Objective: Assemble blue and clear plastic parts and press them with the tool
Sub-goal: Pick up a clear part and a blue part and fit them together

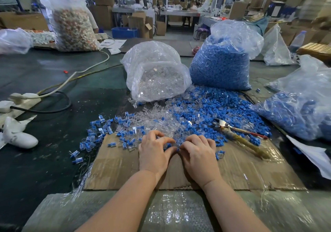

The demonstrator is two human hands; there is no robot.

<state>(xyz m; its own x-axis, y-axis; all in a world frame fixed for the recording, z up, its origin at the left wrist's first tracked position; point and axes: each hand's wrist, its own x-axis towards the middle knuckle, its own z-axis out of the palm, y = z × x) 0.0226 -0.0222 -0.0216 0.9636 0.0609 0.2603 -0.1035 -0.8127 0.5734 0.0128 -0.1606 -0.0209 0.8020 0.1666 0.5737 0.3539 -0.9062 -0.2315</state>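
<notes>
Factory benches blur far behind a dark table [53,81] with a cardboard sheet [232,174] near me. On the head view, my left hand [154,153] and right hand [198,153] meet, fingers curled, pinching a small blue part [177,149] between them at the near edge of the mixed parts pile [188,117]. Any clear piece is hidden. I reckon the part may slip or seat crooked. The pressing tool [238,133] lies just right, so a knock could scatter parts.

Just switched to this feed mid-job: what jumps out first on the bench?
Two big plastic sacks stand at the back: the clear-parts bag in the centre and the blue-parts bag to its right, with loose blue and clear parts spilled in front of them. Near the cardboard sheet, the left hand and right hand meet over small parts; the pressing tool lies unused to the right.
</notes>
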